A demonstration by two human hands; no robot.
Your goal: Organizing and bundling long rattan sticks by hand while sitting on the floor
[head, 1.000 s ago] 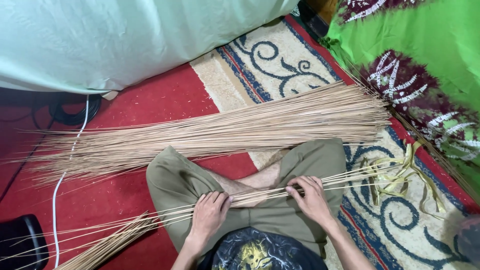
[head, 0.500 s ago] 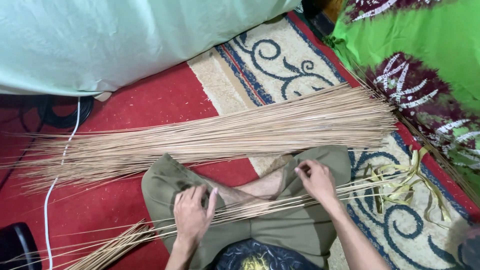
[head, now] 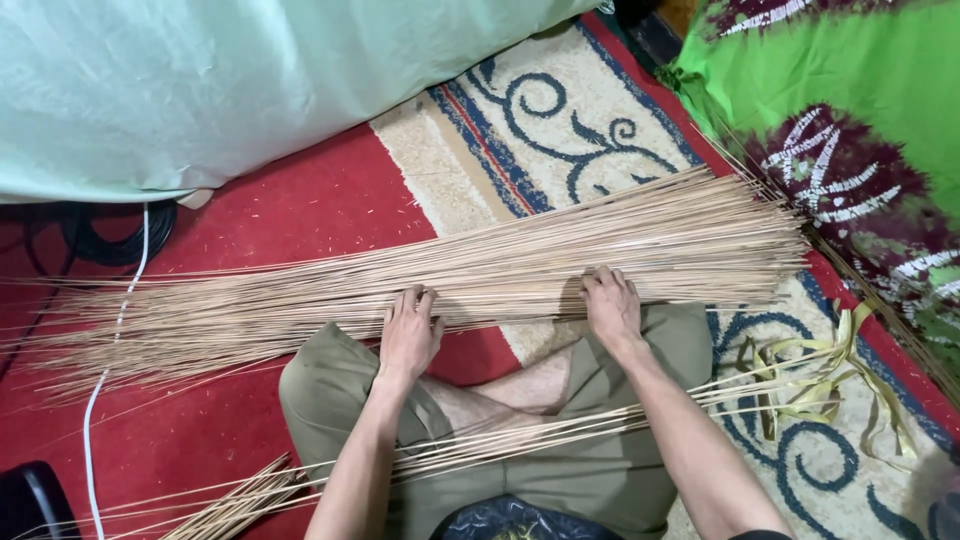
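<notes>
Both hands lie palm-down, fingers spread and gripping nothing, the left hand and right hand on the near edge of the stick pile stretching beyond the fingertips, seemingly selecting sticks, which would next call for pinching a few.

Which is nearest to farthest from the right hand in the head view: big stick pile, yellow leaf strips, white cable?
From the right hand:
1. Big stick pile: under the fingertips, touching, spread across the rug ahead.
2. Yellow leaf strips: on the rug to the right, apart.
3. White cable: far left on the red carpet.
</notes>
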